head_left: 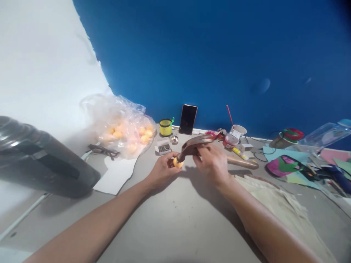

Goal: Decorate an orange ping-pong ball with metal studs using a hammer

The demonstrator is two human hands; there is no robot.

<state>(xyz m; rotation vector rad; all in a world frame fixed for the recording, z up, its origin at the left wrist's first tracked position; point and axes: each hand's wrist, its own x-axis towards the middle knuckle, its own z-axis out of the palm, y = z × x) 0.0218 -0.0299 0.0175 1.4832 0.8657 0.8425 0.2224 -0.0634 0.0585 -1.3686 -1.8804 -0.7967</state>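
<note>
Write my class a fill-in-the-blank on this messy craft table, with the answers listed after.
The left hand holds a small ___ ball.
The right hand grips a ___ whose head is at the ball.
The phone leans against the ___ wall.
The plastic bag lies to the ___ of the yellow cup.
Answers: orange; hammer; blue; left.

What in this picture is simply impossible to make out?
Head view.
Hidden: small orange ball, mostly under left hand and brown tool.
Hidden: brown tool's handle, inside right hand.
Blurred: round orange pieces, behind clear plastic bag's film.
Cut off: dark bulky object, by left edge.
</note>
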